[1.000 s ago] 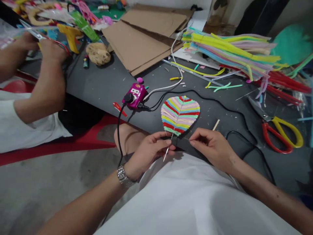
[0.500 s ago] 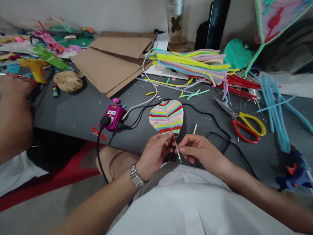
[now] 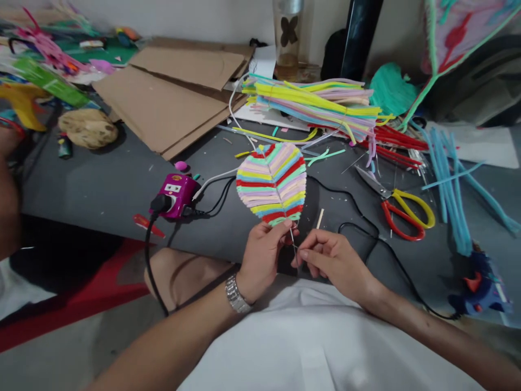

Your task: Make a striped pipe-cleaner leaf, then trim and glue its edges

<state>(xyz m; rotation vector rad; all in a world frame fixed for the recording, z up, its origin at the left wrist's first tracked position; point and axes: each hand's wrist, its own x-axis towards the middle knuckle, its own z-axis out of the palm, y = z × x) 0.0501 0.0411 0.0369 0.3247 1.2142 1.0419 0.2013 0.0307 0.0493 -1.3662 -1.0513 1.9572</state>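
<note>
A leaf shape of striped pipe cleaners [image 3: 272, 184] in red, yellow, lilac, blue and mint stands tilted above the table's near edge. Its thin wire stem [image 3: 292, 237] points down toward my lap. My left hand [image 3: 262, 252] pinches the base of the leaf between thumb and fingers. Close beside it, my right hand [image 3: 329, 258] has its thumb and forefinger closed on the lower stem. A pale thin stick [image 3: 320, 218] sticks up behind the right hand; whether the fingers hold it I cannot tell.
Scissors [image 3: 401, 209] with red and yellow handles lie to the right, near blue pipe cleaners [image 3: 451, 190] and a blue glue gun [image 3: 484, 288]. Behind are a pipe-cleaner bundle [image 3: 317, 106] and cardboard [image 3: 163, 103]. A purple power socket [image 3: 179, 193] with cables stands left. Another person's arm [image 3: 8, 201] is at far left.
The leaf has been raised and tipped up toward me, so it looks larger. Both hands keep hold near the stem. The view has shifted slightly to the right.
</note>
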